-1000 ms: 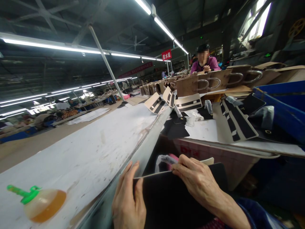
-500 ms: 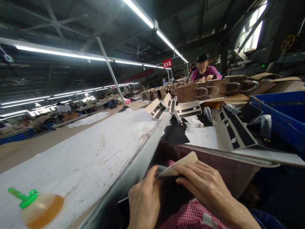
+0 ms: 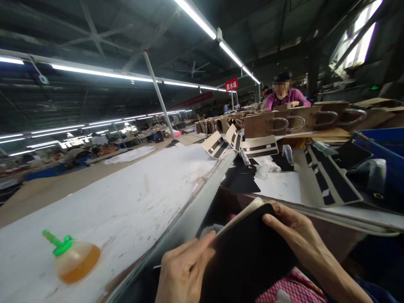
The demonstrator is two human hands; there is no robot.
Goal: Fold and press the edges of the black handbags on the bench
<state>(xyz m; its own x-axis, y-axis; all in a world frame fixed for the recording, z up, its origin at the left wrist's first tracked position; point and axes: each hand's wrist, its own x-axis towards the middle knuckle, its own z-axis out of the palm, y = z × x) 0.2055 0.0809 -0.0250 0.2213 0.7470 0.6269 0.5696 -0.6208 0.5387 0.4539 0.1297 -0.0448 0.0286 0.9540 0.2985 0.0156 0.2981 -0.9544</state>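
Black panel (image 3: 249, 256), pale-backed, flat and tilted; material possibly leather or card, too dark to tell. Located at 6 o'clock in the head view, below the metal edge of the worktop (image 3: 126, 210).
Left hand (image 3: 183, 273): closed on the panel's left edge, thumb laid along it.
Right hand (image 3: 296, 235): fingers curled over the top right corner, gripping.
Glue bottle (image 3: 74, 261): amber fill, green nozzle, lying on the worktop at 9 o'clock of the panel, well apart.
Striped card pieces (image 3: 325, 181): at 1 o'clock, flat.
Brown paper bags (image 3: 271, 124): row at 12 o'clock, upright; a co-worker (image 3: 288, 97) in purple behind them.
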